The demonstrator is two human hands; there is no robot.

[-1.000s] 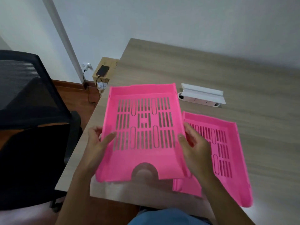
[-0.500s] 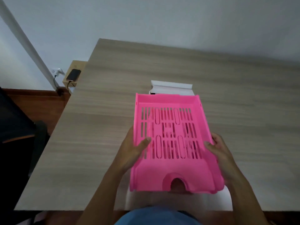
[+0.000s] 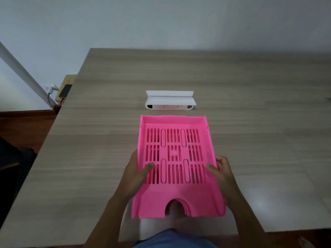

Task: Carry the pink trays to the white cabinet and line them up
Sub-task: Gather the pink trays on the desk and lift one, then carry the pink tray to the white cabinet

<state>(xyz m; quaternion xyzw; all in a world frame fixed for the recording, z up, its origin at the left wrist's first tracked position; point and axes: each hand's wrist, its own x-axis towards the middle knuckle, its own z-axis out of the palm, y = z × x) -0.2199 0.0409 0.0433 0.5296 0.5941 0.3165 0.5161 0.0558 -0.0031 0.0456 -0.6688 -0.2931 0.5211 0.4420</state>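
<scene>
A stack of pink slotted trays [image 3: 176, 199] sits nested on the wooden table [image 3: 250, 122], near its front edge. Layered edges show at the front notch, so more than one tray is in the pile. My left hand [image 3: 138, 174] grips the left side wall, thumb inside on the slotted floor. My right hand [image 3: 221, 171] grips the right side wall the same way. No white cabinet is in view.
A white open-lidded socket box [image 3: 169, 101] lies on the table just beyond the trays. A phone [image 3: 65, 90] rests on a small stand by the left wall, plugged into an outlet [image 3: 52, 88]. A dark chair [image 3: 10, 167] stands at the left.
The tray I held at the table's left has moved right and now sits nested on the second tray. My view has swung right, so the chair has slid out to the edge.
</scene>
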